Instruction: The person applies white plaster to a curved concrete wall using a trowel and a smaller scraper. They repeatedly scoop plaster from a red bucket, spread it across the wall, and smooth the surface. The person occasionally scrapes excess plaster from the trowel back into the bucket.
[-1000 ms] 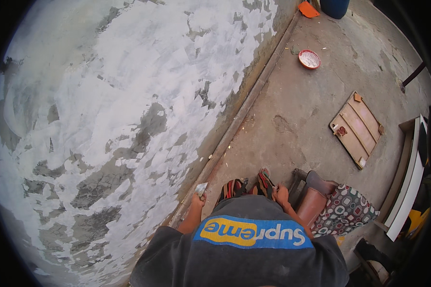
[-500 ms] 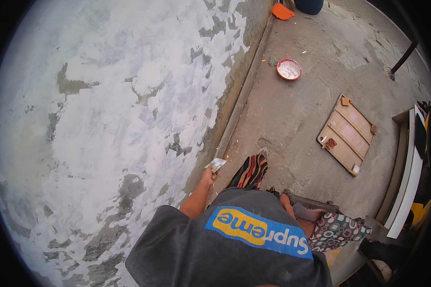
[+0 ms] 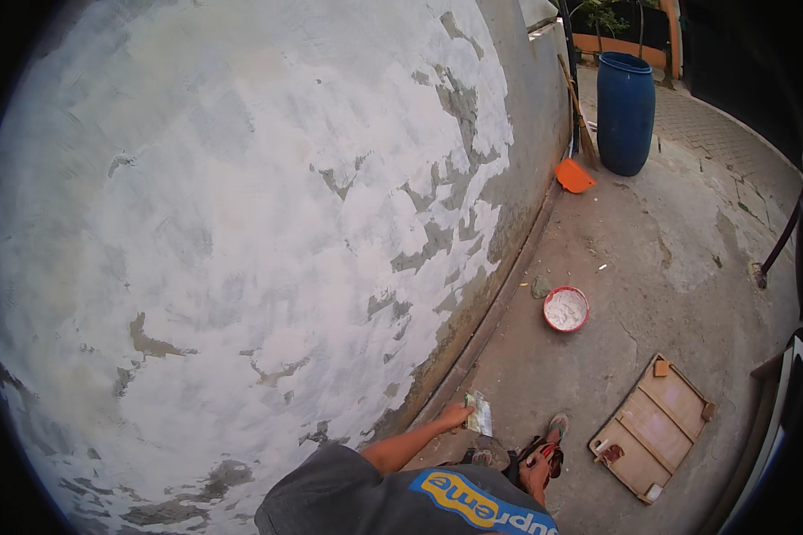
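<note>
My left hand is beside the foot of the wall, its fingers closed on a putty scraper. The scraper's flat, silvery blade is smeared with pale paste, and its grip is hidden in my fingers. Close to my striped trouser leg and my foot, my right hand has its fingers curled; what they hold, if anything, is too small to make out. The tall wall on the left is coated in white putty, with bare grey patches. A red-rimmed bowl of white putty stands on the floor ahead.
A wooden panel with battens lies on the concrete to the right. Farther off are an orange dustpan, a broom and a blue barrel. A dark post rises at the right edge.
My view has tilted up, bringing the whole barrel and the broom into sight. The scraper stays in my left hand, which now reaches farther forward along the wall. My right hand has come into clearer view.
</note>
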The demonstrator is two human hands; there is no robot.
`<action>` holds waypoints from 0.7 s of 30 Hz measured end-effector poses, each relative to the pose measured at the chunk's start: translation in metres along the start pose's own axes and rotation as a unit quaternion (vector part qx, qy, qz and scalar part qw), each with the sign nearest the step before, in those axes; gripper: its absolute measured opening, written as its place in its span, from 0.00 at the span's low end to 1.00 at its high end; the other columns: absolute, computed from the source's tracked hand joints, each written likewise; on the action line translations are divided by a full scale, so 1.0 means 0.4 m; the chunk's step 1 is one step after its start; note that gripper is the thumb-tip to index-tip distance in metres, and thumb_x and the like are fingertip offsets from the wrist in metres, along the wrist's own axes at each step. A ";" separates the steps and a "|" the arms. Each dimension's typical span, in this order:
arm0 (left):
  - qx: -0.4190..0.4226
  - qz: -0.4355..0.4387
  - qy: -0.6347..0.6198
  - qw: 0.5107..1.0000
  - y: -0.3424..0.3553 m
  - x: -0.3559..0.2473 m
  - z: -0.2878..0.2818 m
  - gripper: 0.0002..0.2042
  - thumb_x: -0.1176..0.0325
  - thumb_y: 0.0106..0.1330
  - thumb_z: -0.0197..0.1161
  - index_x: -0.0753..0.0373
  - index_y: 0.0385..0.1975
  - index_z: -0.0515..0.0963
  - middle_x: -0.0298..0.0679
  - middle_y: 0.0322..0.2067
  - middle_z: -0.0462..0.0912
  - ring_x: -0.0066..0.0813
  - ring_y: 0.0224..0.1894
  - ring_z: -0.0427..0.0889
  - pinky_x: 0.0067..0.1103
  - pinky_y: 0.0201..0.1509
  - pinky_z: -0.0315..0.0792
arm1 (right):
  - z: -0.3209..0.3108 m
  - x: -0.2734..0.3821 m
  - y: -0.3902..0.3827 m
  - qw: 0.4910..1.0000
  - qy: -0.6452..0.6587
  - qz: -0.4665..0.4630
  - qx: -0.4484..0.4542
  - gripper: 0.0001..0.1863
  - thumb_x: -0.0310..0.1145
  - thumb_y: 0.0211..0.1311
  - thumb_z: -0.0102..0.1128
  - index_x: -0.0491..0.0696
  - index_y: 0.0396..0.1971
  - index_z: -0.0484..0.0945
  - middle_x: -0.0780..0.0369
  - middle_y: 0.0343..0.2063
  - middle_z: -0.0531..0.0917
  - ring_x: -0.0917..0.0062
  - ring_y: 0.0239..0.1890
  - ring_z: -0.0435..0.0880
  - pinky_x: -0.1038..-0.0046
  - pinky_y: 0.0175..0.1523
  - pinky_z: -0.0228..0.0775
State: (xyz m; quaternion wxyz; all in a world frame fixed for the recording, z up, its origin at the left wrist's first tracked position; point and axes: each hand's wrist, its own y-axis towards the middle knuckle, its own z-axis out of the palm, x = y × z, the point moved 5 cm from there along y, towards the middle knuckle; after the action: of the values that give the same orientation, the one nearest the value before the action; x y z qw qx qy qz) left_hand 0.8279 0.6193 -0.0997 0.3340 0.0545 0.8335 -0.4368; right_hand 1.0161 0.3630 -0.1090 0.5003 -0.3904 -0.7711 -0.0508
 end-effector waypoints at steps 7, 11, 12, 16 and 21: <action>0.011 -0.073 -0.445 0.892 0.244 -0.166 0.160 0.18 0.56 0.72 0.47 0.62 0.49 0.74 0.37 0.39 0.83 0.30 0.38 0.82 0.31 0.43 0.79 | 0.025 0.008 0.442 0.964 0.095 0.022 0.248 0.15 0.33 0.47 0.66 0.42 0.35 0.78 0.56 0.26 0.83 0.70 0.30 0.84 0.71 0.39 0.75; -0.017 -0.101 -0.533 0.840 0.254 -0.272 0.219 0.17 0.57 0.71 0.47 0.62 0.47 0.74 0.38 0.35 0.82 0.31 0.35 0.82 0.30 0.40 0.79 | -0.138 0.078 0.634 0.947 -0.002 0.059 0.315 0.10 0.30 0.49 0.67 0.41 0.30 0.80 0.60 0.21 0.82 0.76 0.26 0.81 0.75 0.33 0.73; 0.007 -0.090 -0.538 0.838 0.266 -0.306 0.218 0.16 0.57 0.71 0.48 0.63 0.44 0.74 0.39 0.33 0.82 0.31 0.34 0.82 0.30 0.37 0.80 | -0.169 0.072 0.675 0.939 -0.003 0.127 0.319 0.10 0.30 0.48 0.66 0.42 0.30 0.80 0.60 0.20 0.82 0.75 0.26 0.82 0.74 0.33 0.73; 0.004 -0.115 -0.591 0.798 0.278 -0.364 0.245 0.16 0.56 0.71 0.48 0.64 0.39 0.75 0.41 0.27 0.80 0.32 0.27 0.81 0.31 0.32 0.81 | -0.217 0.003 0.787 0.908 -0.096 0.125 0.388 0.09 0.32 0.52 0.61 0.46 0.34 0.79 0.58 0.23 0.81 0.71 0.31 0.80 0.67 0.38 0.68; -0.038 -0.225 -0.626 0.746 0.286 -0.320 0.224 0.18 0.55 0.71 0.47 0.67 0.38 0.74 0.41 0.26 0.80 0.33 0.26 0.81 0.34 0.32 0.82 | -0.201 -0.073 0.803 0.843 -0.257 -0.118 0.458 0.12 0.35 0.58 0.53 0.53 0.41 0.78 0.56 0.30 0.80 0.64 0.38 0.79 0.56 0.47 0.60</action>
State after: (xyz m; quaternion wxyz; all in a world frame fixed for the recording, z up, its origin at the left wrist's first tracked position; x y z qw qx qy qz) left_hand 1.0160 0.6468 -0.1369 0.6748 -0.4328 0.4412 -0.4033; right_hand 1.2901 0.5309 -0.1932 0.3963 -0.0223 -0.8479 0.3515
